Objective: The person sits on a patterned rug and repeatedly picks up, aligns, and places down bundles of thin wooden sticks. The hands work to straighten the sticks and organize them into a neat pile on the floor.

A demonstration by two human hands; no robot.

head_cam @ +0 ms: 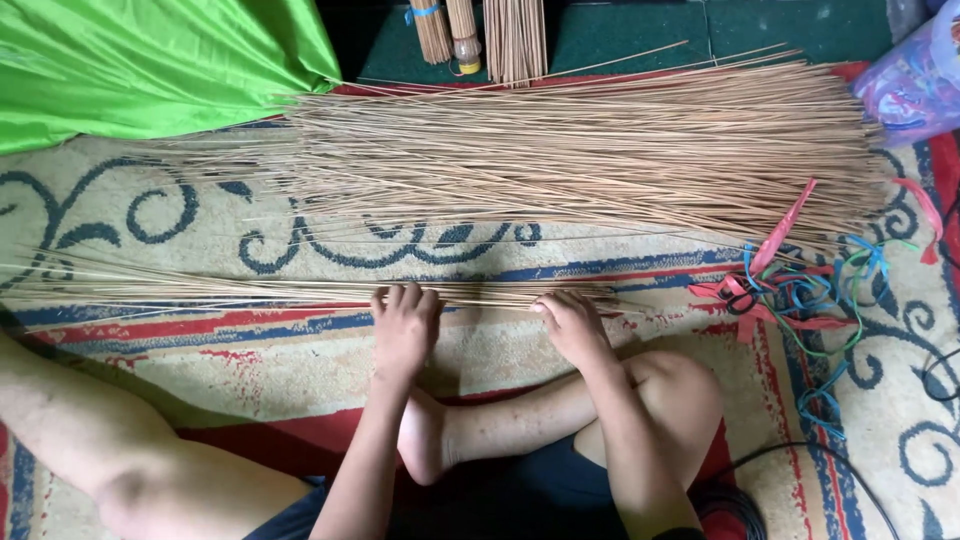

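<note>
While sitting cross-legged on the patterned carpet [200, 215], I am pressing both hands down on a thin row of palm-leaf ribs [300, 290] lying straight across in front of my knees. My left hand [403, 325] is lying flat on the ribs with the fingers curled lightly over them, and my right hand [570, 322] is doing the same just beside it, fingertips bent onto the sticks, neither one clenched. These ribs are looking light, springy and thin, likely to roll and snap if bent, so I am judging the thicker ends the best place to gather them. Beyond them a much larger pile of ribs [590, 150] is spreading, with coloured plastic ties [790, 290] to the right, green cloth [150, 60] far left and tied bundles [515, 35] farthest away.
</note>
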